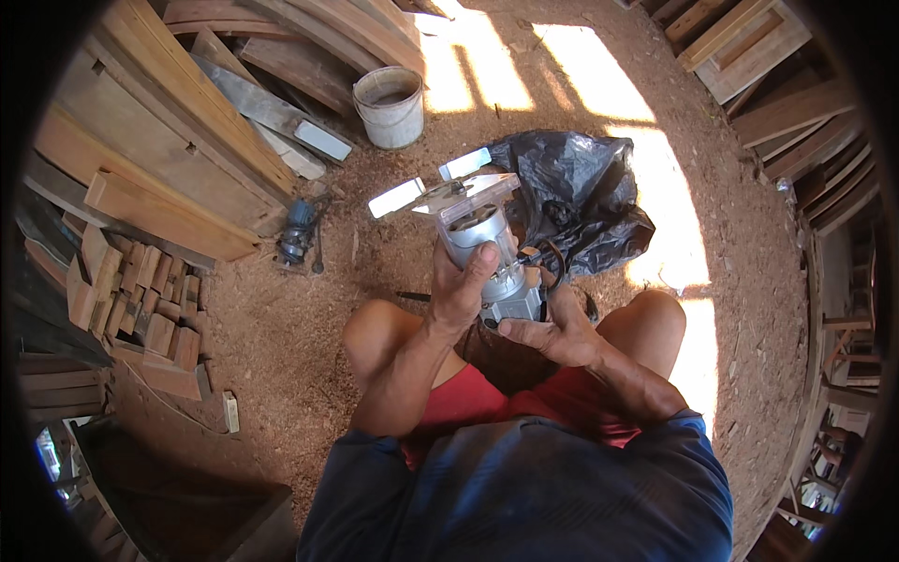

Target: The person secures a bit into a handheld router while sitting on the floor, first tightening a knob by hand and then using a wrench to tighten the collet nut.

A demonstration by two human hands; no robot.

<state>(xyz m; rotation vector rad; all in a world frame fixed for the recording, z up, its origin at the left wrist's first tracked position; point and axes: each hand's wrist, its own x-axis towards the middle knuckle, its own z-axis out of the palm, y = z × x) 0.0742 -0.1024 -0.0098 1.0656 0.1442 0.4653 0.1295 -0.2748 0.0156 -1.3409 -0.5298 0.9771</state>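
Above my lap I hold a silver trim router (508, 283) with a clear plastic base, its base end pointing away from me. My left hand (459, 286) wraps round the clear base, thumb across the front. The right hand (567, 330) grips the grey motor end, with its thumb pressed on the near end. A flat plate (465, 194) sits on the far end of the router, with bright pale pieces beside it. A dark cord (559, 262) curves off to the right. Just beyond the router lies a crumpled black plastic bag (585, 187).
A whitish bucket (391, 122) stands on the dusty floor at the far side. To the left are a blue power tool (298, 232), long planks (178, 112) and stacked wood blocks (154, 300). Wooden frames (758, 56) line the right edge.
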